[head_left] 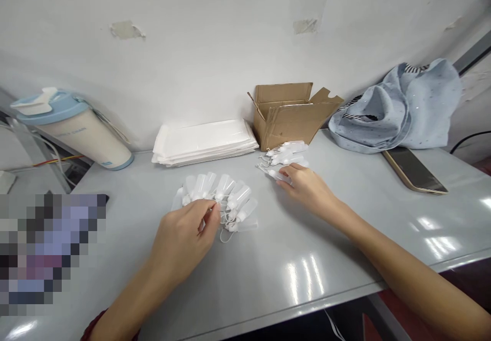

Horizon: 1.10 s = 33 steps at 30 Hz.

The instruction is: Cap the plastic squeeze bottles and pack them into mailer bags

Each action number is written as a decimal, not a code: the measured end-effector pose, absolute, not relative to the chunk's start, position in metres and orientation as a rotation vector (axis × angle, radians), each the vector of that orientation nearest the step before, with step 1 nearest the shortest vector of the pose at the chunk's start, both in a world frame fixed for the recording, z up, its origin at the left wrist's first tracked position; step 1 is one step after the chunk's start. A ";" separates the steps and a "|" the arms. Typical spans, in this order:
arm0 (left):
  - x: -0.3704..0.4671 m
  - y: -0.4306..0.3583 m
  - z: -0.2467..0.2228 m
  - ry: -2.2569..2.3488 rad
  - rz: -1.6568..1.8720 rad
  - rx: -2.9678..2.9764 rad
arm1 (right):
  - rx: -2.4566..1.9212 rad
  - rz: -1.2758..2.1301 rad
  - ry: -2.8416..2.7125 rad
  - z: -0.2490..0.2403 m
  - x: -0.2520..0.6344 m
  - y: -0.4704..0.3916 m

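Note:
A fanned-out cluster of small translucent plastic squeeze bottles [238, 196] with white caps and thin looped tethers lies on the grey table [245, 285]. My left hand [190, 231] is at the near side of this cluster, thumb and forefinger pinched at the cap end of one bottle. To the right, my right hand [305, 185] grips another small plastic bottle [274, 174] between thumb and fingers, low over the tabletop. That bottle lies just in front of a smaller pile of the same bottles [289, 151]. My left hand hides part of the cluster.
Behind the bottles are a stack of white packets [205, 139] and an open cardboard box [295, 121] against the wall. A tumbler [82, 131] stands at the back left. On the right lie a blue cloth bag [399, 108] and a phone [416, 169].

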<state>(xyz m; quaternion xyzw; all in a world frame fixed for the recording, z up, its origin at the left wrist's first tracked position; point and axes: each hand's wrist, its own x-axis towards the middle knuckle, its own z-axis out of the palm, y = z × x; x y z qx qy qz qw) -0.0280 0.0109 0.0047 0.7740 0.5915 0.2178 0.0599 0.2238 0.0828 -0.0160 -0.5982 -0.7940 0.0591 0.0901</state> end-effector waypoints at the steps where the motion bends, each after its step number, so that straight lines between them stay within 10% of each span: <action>1: -0.028 0.011 0.005 1.787 0.666 2.342 | -1.742 0.193 -2.360 -0.015 0.223 0.081; 13: -0.025 0.013 0.021 1.609 0.650 1.667 | -1.110 0.961 -2.106 0.014 0.204 0.048; 33: -0.028 0.015 0.018 1.402 0.628 1.643 | -0.906 0.991 -2.204 0.016 0.201 0.039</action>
